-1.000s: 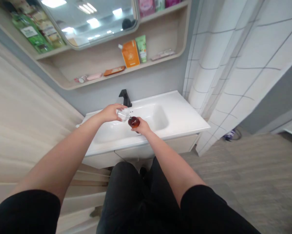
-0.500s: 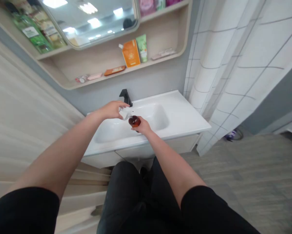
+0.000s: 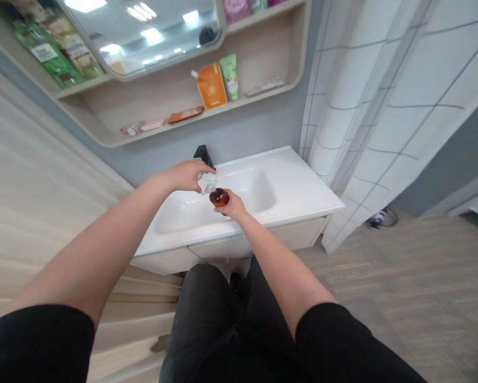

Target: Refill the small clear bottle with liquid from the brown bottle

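Note:
My left hand (image 3: 187, 175) is closed round a small clear container (image 3: 208, 185), tilted so that its end points at the amber bottle. Whether it is a bottle or a cup I cannot tell. My right hand (image 3: 234, 205) grips the amber bottle (image 3: 218, 197), its dark upper end close to the clear container; whether the two touch is unclear. Both are held over the white sink (image 3: 262, 189). Just behind my left hand stands the black faucet (image 3: 203, 153), partly covered by it.
Above the sink hangs a shelf (image 3: 258, 109) with an orange pouch (image 3: 211, 86), a green tube (image 3: 229, 77) and flat packets. Green bottles (image 3: 51, 56) stand at its left, beside the mirror (image 3: 147, 32). A pale curtain (image 3: 43, 175) borders the left, a tiled wall (image 3: 354, 117) the right.
The clear container has tipped slightly and shifted a little toward the amber bottle. The right hand and the bottle are almost unmoved; the whole view has shifted slightly.

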The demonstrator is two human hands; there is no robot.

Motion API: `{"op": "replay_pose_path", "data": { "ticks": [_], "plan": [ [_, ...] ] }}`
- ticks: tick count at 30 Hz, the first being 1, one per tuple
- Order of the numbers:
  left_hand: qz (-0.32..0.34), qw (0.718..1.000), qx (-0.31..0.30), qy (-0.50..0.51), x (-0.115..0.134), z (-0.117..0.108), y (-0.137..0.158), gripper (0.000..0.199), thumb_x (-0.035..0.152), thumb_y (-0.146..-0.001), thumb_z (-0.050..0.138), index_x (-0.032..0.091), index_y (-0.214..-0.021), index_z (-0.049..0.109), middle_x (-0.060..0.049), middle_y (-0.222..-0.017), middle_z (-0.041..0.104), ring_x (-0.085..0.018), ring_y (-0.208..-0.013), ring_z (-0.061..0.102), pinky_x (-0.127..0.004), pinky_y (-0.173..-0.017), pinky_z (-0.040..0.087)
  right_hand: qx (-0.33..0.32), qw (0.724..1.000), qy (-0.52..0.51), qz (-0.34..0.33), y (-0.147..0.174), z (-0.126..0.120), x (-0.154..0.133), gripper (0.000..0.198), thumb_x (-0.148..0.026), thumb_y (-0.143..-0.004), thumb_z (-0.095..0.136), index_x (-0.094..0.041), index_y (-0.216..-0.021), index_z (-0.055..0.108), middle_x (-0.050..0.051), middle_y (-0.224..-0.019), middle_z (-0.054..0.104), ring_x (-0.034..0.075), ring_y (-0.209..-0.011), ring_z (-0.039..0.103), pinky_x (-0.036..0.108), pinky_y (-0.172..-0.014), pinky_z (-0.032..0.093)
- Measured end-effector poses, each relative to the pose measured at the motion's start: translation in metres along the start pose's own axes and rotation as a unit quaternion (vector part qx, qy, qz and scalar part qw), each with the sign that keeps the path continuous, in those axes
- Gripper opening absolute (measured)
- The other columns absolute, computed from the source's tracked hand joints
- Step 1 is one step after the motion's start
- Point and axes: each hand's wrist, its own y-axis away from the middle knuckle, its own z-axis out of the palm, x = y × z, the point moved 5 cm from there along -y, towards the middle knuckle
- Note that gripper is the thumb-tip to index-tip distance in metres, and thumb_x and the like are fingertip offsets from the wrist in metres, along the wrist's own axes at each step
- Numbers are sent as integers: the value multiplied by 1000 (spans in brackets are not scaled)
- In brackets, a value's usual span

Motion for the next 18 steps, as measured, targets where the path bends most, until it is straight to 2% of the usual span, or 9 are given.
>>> {"op": "replay_pose_path", "data": {
  "ticks": [6,18],
  "plan": [
    [11,994,-51,-98,16,-8,-2,85,35,-71,83,30,-154,67,-5,-145,73,-30,-126,70,-34,-109,52,-7,1000,-24,-3,-1,2,3,86,-32,-60,104,-28,-139,68,1,-118,82,28,-106,78,44,-101,62],
    [56,992,-48,-103,19,-4,-11,80,31,-69,86,31,-147,72,-7,-141,74,-32,-125,71,-37,-110,51,-15,999,-33,-4,1,0,0,88,-33,-59,104,-27,-139,68,3,-120,82,29,-109,77,46,-103,61]
  ]
}}
